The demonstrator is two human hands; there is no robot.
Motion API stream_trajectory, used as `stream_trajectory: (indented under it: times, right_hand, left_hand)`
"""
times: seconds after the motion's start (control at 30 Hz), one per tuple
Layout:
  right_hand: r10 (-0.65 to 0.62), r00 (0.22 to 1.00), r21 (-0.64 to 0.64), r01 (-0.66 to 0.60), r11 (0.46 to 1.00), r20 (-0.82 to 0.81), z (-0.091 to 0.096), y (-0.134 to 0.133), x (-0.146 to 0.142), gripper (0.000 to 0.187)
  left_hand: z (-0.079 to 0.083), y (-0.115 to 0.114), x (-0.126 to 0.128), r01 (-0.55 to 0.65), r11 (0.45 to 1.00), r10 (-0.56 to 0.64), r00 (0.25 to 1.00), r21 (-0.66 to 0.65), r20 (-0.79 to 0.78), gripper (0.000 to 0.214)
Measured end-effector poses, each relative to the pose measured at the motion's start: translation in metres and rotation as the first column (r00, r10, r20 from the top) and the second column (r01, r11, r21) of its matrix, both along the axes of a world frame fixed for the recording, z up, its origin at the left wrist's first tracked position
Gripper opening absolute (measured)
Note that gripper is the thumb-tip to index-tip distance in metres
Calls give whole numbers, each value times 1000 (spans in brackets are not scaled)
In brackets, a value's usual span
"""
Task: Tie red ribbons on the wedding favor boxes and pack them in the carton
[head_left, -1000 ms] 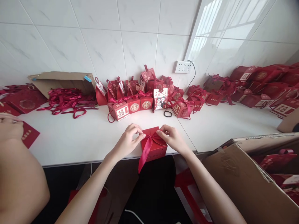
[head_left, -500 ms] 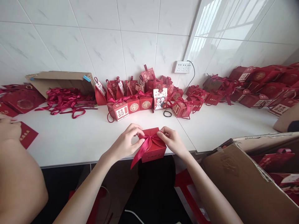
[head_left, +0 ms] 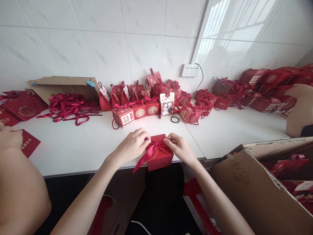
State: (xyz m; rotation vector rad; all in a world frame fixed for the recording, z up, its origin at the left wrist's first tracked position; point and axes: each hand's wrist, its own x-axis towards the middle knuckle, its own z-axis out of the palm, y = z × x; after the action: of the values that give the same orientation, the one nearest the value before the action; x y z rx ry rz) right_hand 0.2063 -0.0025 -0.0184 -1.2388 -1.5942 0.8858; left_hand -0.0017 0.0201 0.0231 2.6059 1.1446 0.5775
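Note:
A red gift box (head_left: 160,160) sits at the table's front edge between my hands. Across its top runs a dark pink satin ribbon (head_left: 152,150), knotted in the middle, with one tail hanging over the front left. My left hand (head_left: 137,141) pinches the ribbon's left side with thumb and fingertips together. On the box's right, my right hand (head_left: 177,143) pinches the ribbon's right side, its fingers curled. The exact bit of ribbon between the fingers is partly hidden on both sides.
Several finished red boxes (head_left: 140,111) line the wall. Loose ribbons (head_left: 70,103) lie by a cardboard box (head_left: 61,80) at left. A black hair tie (head_left: 175,119) lies mid-table. A large carton (head_left: 246,176) stands right. Other people's arms show at the left (head_left: 19,182) and right (head_left: 299,111).
My left hand has closed its fingers more and turned slightly. The ribbon's tail has swung a little left. At the right, another person's hand has reached toward the stacked boxes.

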Motion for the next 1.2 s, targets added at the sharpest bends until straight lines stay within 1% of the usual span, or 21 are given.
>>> stream_trajectory:
  times: [0.13, 0.23, 0.43, 0.57, 0.67, 0.8, 0.9, 0.97, 1.03, 1.1, 1.2]
  right_hand:
    - [3, 1000, 4, -3, 1000, 5, 0, 0, 0, 31]
    - [5, 1000, 6, -5, 1000, -2, -1, 1, 0, 30]
    - [2, 1000, 8, -2, 1000, 3, -1, 1, 0, 29]
    - [9, 1000, 9, -9, 1000, 11, -1, 1, -1, 29]
    - [11, 1000, 12, -11, 1000, 12, -2, 1, 0, 29]
    - [8, 1000, 23, -8, 1000, 12, -3, 2, 0, 29]
    - [4, 1000, 31, -4, 1000, 13, -2, 1, 0, 29]
    - [-11, 1000, 34, 11, 999, 16, -2, 0, 0, 28]
    - [-21, 1000, 35, 20, 999, 19, -2, 0, 0, 28]
    - [-16, 1000, 34, 16, 999, 16, -2, -1, 0, 28]
    - [-7, 1000, 31, 6, 999, 5, -2, -1, -1, 29]
  left_hand:
    - [7, 2, 0, 43, 995, -49, 997, -92, -68, 15]
    - [11, 2, 0, 36, 990, -50, 994, -135, -100, 15]
    - [15, 3, 0, 27, 991, -46, 988, -129, -148, 15]
    - [21, 8, 0, 68, 988, -97, 973, -139, -209, 15]
    - [29, 10, 2, 86, 978, -131, 961, -190, -242, 15]
    - [36, 10, 6, 112, 954, -168, 968, -277, -189, 14]
    - [36, 10, 7, 89, 943, -144, 978, -320, -152, 16]
    - [34, 10, 6, 45, 946, -102, 982, -322, -162, 17]
    - [32, 11, 5, 30, 955, -86, 981, -296, -176, 17]
    - [30, 13, 3, 59, 964, -106, 979, -258, -174, 17]
    - [27, 15, 1, 131, 966, -165, 976, -221, -143, 18]
